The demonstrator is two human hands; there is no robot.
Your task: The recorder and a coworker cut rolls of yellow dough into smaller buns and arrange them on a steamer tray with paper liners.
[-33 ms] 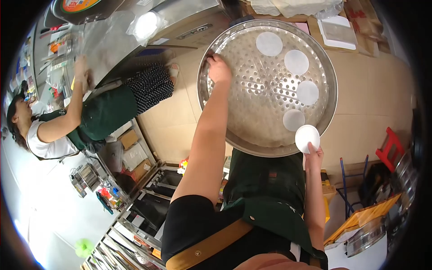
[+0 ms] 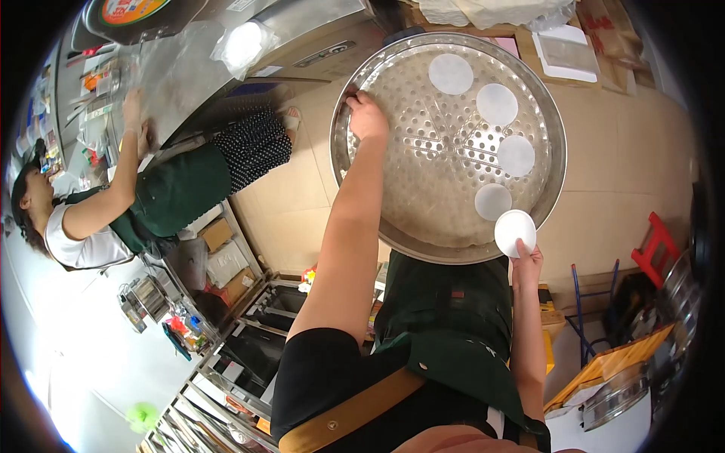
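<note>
A large round metal steamer tray [image 2: 430, 215], its base pierced with holes, is in front of me. My left hand [image 2: 368, 119] grips its left rim, fingers curled at the edge. Several white paper rounds lie along the tray's right side, from the far paper round [image 2: 451, 74] to the near paper round [image 2: 493, 202]. At the tray's near right rim, my right hand [image 2: 528, 264] pinches a small stack of white paper rounds [image 2: 515, 230], thumb on top. How many are in it I cannot tell.
At left, a co-worker [image 2: 170, 189] in a green apron works at a metal counter [image 2: 185, 72]. A wooden surface with a white box [image 2: 565, 54] lies beyond the tray. A red stool [image 2: 655, 249] and a wooden board [image 2: 604, 366] stand at right. Metal racks [image 2: 189, 385] are at lower left.
The co-worker's hand at the counter has shifted slightly. My hands, the steamer tray and the paper rounds show no clear movement.
</note>
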